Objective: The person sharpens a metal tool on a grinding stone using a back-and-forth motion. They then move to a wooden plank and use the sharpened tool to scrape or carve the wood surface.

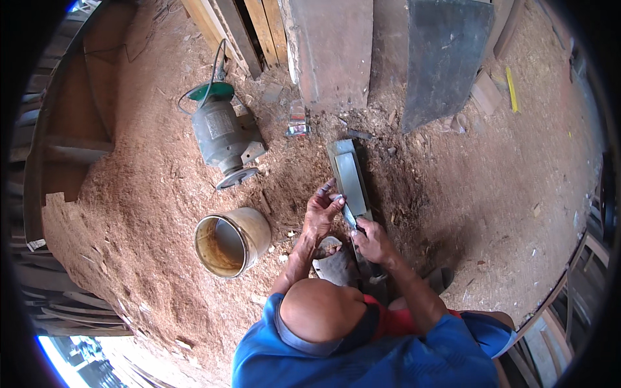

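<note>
My left hand [322, 212] pinches the far end of a short metal blade [348, 214], thumb and fingers closed on it. The near end of that blade is in my right hand [374, 242], whose fingers curl round it and hide any handle. Just beyond both hands, a grey sharpening stone [350, 182] lies lengthwise on a longer wooden block [335, 150]. The blade is by the stone's near left edge; whether they touch, I cannot tell.
A water-holding bucket [257, 227] stands left of my hands. Beyond it lies a grey electric motor [220, 132] with a disc and cable. Boards [330, 52] and a dark sheet [446, 58] lean at the back. A yellow strip [512, 90] lies on the shavings-covered ground [149, 252].
</note>
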Demonstrator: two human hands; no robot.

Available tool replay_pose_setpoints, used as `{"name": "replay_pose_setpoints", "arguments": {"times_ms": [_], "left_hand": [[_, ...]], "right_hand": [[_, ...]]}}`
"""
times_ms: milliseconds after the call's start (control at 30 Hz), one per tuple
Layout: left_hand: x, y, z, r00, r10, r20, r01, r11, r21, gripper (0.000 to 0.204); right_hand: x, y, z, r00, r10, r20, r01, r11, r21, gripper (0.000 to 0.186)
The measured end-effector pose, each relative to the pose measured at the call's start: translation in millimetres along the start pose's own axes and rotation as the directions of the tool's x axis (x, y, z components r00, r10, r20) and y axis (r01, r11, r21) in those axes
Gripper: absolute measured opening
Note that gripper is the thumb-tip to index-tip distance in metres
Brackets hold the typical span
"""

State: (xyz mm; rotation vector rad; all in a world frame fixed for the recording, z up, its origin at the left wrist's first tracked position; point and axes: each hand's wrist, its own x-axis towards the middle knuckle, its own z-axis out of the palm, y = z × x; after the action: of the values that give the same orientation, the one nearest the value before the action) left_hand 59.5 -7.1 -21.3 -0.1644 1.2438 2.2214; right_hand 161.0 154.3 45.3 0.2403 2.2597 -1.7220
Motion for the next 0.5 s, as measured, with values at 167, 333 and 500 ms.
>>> {"name": "replay_pose_setpoints", "arguments": {"times_ms": [167,333,500], "left_hand": [[-6,10,2,0.997,-0.038,-0.068,0.044,0.995,0.092,0.060],[5,-2,-10,0.978,0.166,-0.123,-0.114,0.931,0.347,0.044],[-25,11,10,0.854,0.118,0.507,-0.488,-0.158,0.858,0.075]], "right_hand": [[0,-16,-13,0.991,0.131,-0.014,-0.130,0.990,0.050,0.048],[12,4,-21,0.978,0.209,-0.005,-0.208,0.976,0.070,0.060],[-7,21,-4,0.966,0.256,-0.024,-0.253,0.931,-0.264,0.061]]}}
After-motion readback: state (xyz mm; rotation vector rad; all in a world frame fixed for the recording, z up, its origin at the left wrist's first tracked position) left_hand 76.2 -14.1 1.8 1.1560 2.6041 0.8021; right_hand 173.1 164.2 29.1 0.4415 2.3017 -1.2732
